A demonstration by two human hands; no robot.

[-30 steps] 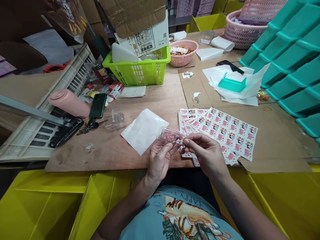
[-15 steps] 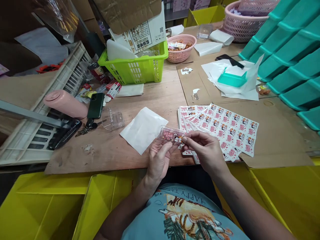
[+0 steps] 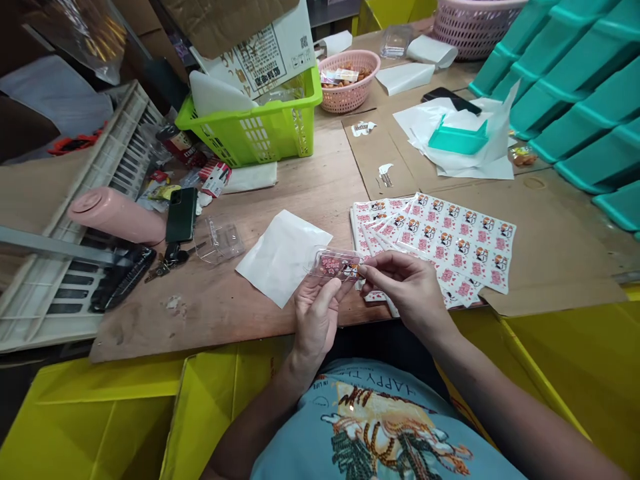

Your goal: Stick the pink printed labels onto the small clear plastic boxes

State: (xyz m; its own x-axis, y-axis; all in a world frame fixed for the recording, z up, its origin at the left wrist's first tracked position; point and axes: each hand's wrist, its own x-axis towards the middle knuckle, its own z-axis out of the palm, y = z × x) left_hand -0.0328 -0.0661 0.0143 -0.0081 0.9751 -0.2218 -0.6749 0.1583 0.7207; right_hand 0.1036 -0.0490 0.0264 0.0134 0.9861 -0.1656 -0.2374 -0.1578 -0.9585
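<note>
My left hand (image 3: 319, 315) is closed around a small clear plastic case (image 3: 314, 265), thumb along its lower edge. Across the case lies a clear sticker (image 3: 333, 265) with pink lettering and cartoon animals. The thumb and forefinger of my right hand (image 3: 407, 283) pinch the right end of that sticker, at the case's edge. How much of the sticker is pressed flat I cannot make out. Just right of my hands, sheets of the same cartoon stickers (image 3: 457, 240) lie fanned out. A white backing paper (image 3: 280, 257) rests on the table behind my left hand.
To the left lie an empty clear case (image 3: 219, 239), a dark phone (image 3: 181, 213) and a pink bottle (image 3: 117, 215). A green basket (image 3: 255, 137) and a pink basket (image 3: 349, 99) stand behind. Stacked teal bins (image 3: 575, 100) rise at right, near a teal tray (image 3: 459, 139).
The view has shifted slightly, so the table's things sit a little further left and higher. Both hands keep the same hold on the case and the sticker.
</note>
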